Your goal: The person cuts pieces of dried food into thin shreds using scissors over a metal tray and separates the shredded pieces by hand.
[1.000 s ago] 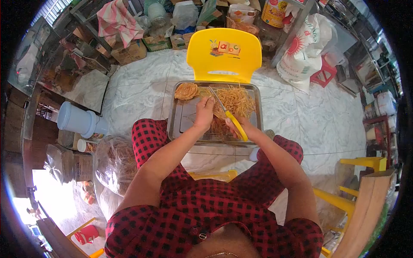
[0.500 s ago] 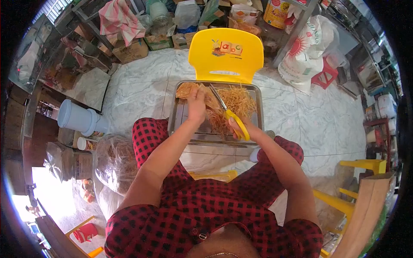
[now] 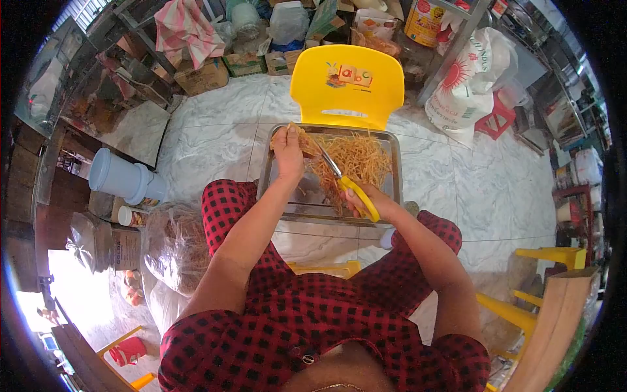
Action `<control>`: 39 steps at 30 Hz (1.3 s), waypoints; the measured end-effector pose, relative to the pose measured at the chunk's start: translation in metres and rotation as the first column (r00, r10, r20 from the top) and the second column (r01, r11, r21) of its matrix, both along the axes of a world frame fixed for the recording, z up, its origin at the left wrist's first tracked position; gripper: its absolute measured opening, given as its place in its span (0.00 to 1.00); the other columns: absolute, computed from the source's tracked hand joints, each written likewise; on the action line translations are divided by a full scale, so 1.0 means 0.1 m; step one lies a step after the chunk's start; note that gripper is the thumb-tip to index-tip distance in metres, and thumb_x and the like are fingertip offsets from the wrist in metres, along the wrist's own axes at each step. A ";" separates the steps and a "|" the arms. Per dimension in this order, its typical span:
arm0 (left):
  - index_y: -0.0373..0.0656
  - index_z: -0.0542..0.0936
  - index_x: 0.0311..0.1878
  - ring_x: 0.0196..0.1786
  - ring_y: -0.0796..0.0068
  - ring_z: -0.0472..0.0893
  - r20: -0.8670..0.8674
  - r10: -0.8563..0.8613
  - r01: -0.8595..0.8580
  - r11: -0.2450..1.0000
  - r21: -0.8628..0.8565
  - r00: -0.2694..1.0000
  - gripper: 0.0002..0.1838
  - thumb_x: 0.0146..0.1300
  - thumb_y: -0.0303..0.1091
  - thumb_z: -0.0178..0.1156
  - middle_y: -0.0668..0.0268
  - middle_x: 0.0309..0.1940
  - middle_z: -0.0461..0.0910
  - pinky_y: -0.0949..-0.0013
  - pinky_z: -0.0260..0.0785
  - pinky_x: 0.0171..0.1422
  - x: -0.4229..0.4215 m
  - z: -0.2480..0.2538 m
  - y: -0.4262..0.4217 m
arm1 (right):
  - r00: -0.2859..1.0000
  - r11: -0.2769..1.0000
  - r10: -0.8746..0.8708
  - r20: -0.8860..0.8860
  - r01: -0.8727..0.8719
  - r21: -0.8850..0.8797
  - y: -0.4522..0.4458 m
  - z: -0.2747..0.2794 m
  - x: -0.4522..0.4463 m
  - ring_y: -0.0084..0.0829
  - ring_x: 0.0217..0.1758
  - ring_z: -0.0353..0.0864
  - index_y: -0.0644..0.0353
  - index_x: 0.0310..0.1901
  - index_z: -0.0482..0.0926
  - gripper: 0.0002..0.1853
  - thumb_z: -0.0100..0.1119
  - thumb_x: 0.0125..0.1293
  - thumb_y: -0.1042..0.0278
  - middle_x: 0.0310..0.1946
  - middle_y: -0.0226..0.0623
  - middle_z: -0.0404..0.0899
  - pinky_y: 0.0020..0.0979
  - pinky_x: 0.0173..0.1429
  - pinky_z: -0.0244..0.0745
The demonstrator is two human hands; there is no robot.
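Head camera: our tray [image 3: 397,170]
Our right hand [image 3: 379,198] grips yellow scissors [image 3: 346,181]; our left hand [image 3: 287,153] pinches brown pieces [image 3: 308,145] at ten o'clock.

Left hand [image 3: 288,154] gripping, right hand [image 3: 379,200] curled

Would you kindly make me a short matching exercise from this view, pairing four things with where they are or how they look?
Things
1. Scissors
2. Chair
3. Sack
4. Strips

Places and looks
A. White, with a red sun printed on it
B. Heaped on the metal tray
C. Held in the right hand
D. Yellow, with the letters "abc" on its back

Right pairs: 1-C, 2-D, 3-A, 4-B.
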State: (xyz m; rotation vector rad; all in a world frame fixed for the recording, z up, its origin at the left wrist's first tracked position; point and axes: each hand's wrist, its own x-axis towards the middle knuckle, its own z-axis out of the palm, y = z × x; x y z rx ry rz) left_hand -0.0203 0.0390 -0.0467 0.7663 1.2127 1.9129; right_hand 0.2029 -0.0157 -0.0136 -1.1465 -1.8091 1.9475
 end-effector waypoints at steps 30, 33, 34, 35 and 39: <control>0.34 0.73 0.49 0.42 0.79 0.72 -0.193 -0.099 0.068 0.985 -0.161 0.976 0.13 0.69 0.32 0.46 0.67 0.41 0.75 0.75 0.65 0.48 0.15 -0.05 -0.11 | 0.989 0.991 -0.135 0.063 0.136 -0.009 -0.04 0.09 -0.03 0.18 0.18 0.66 0.60 0.45 0.73 0.28 0.56 0.59 0.40 0.17 0.23 0.65 0.21 0.21 0.65; 0.34 0.74 0.47 0.42 0.80 0.72 -0.180 -0.092 0.068 0.988 -0.137 0.979 0.12 0.69 0.33 0.46 0.67 0.39 0.75 0.75 0.65 0.47 0.16 -0.06 -0.10 | 0.991 0.993 -0.118 0.060 0.119 0.001 -0.04 0.14 -0.02 0.18 0.16 0.66 0.61 0.44 0.74 0.29 0.55 0.59 0.39 0.16 0.23 0.65 0.21 0.20 0.65; 0.36 0.72 0.40 0.37 0.82 0.68 -0.171 -0.068 0.048 0.992 -0.117 0.983 0.09 0.69 0.33 0.47 0.69 0.33 0.73 0.76 0.63 0.42 0.16 -0.08 -0.09 | 0.991 0.993 -0.117 0.060 0.117 0.002 -0.03 0.10 -0.02 0.18 0.16 0.66 0.61 0.44 0.74 0.29 0.55 0.59 0.39 0.16 0.23 0.65 0.21 0.20 0.65; 0.38 0.71 0.33 0.32 0.84 0.65 -0.162 -0.043 0.028 0.995 -0.097 0.986 0.09 0.68 0.32 0.48 0.72 0.27 0.70 0.77 0.61 0.37 0.16 -0.09 -0.08 | 0.993 0.993 -0.116 0.038 0.117 -0.021 -0.01 0.03 -0.01 0.18 0.17 0.66 0.61 0.44 0.73 0.29 0.55 0.59 0.39 0.16 0.23 0.65 0.21 0.21 0.65; 0.38 0.72 0.34 0.32 0.84 0.66 -0.102 -0.123 0.101 0.975 -0.196 0.987 0.09 0.68 0.32 0.48 0.71 0.29 0.72 0.76 0.62 0.38 0.34 0.25 -0.29 | 0.994 0.994 -0.111 0.025 0.111 0.019 -0.02 0.10 -0.05 0.19 0.18 0.67 0.61 0.45 0.72 0.29 0.55 0.60 0.39 0.17 0.24 0.66 0.22 0.22 0.66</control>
